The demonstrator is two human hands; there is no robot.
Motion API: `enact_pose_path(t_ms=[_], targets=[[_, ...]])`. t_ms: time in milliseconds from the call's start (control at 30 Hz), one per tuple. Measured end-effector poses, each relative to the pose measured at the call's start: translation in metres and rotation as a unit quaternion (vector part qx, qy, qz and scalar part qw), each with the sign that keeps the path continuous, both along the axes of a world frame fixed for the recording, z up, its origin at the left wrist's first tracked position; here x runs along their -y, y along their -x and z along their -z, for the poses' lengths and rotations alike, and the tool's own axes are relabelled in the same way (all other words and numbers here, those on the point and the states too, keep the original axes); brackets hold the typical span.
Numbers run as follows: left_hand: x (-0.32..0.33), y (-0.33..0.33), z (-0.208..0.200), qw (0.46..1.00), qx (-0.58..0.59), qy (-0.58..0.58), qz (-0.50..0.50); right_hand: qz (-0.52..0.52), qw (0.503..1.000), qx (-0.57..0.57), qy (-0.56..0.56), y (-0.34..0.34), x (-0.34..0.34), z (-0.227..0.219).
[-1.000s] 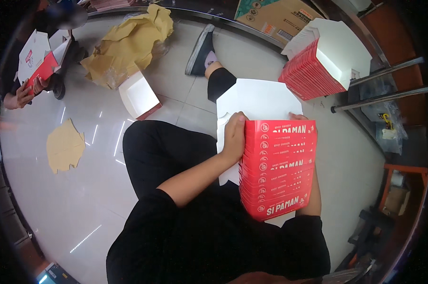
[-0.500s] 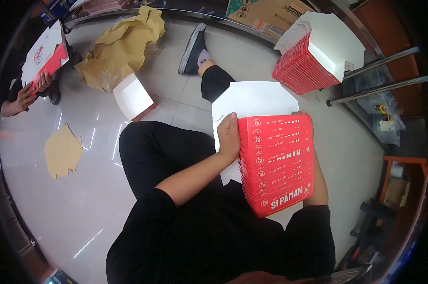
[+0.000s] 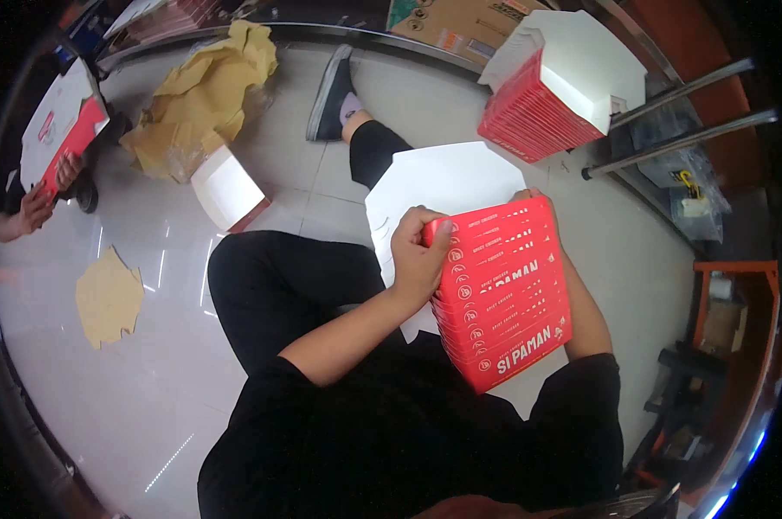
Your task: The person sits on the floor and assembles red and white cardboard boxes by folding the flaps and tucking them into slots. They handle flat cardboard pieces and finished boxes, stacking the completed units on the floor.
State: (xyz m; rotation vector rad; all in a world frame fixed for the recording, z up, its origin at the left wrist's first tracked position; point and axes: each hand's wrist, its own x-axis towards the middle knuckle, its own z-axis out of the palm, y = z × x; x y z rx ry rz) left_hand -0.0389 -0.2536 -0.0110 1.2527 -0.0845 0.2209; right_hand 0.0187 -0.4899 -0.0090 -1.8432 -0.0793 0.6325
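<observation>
A nested stack of red food boxes with white lids leans against my lap, its printed red faces toward me. At the stack's far left edge, my left hand is closed, thumb over the red face. My right hand reaches round the right side and grips the far right corner; most of it is hidden behind the boxes. The white lid flaps stick out beyond the stack, over my outstretched leg.
Another nested red box stack stands far right beside metal legs. One open box, crumpled brown paper and a cardboard piece lie on the floor to the left. A co-worker's hands hold a red-and-white box.
My left hand has bent more tightly over the stack's far edge, its thumb now on the red face. The stack has tilted slightly, and the whole view has shifted a little.
</observation>
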Motion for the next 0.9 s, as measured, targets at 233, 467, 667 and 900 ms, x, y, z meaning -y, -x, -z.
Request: enact_pose_path(t_ms=[233,467,667,900], targets=[[-0.029,0.036,0.004,0.992,-0.034,-0.115,0.044,0.098,0.967,0.231,-0.04,-0.02,-0.03,-0.055],[-0.148,-0.029,0.06,0.978,0.07,-0.107,-0.164,0.062,0.891,0.375,-0.249,0.0,-0.169,-0.063],[-0.333,-0.084,0.127,0.662,0.006,-0.744,-0.097,0.059,0.918,0.351,-0.174,0.013,-0.169,-0.072],[-0.419,-0.081,0.199,0.347,0.349,-0.87,0.018,0.042,0.917,0.372,-0.137,0.007,-0.185,-0.061]])
